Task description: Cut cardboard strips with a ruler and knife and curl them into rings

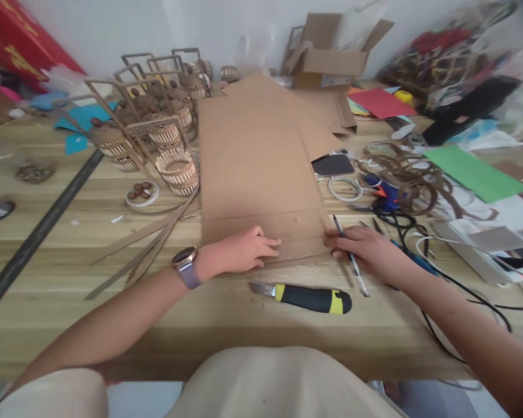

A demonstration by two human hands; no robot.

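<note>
A long brown cardboard sheet (255, 162) lies flat on the wooden table (70, 278). My left hand (239, 252) rests on the sheet's near edge, fingers stretched flat and pressing it down. My right hand (368, 249) sits at the sheet's near right corner, fingers curled round a thin pen-like tool (351, 258) that points away from me. A black and yellow utility knife (307, 297) lies on the table just in front of both hands, blade to the left.
Several small woven cardboard baskets (157, 130) stand at the back left, with loose cardboard strips (143, 247) beside them. An open box (331, 55) is at the back. Coloured paper (475, 171), tape rolls (345, 187), curled strips and black cables (462, 284) crowd the right side.
</note>
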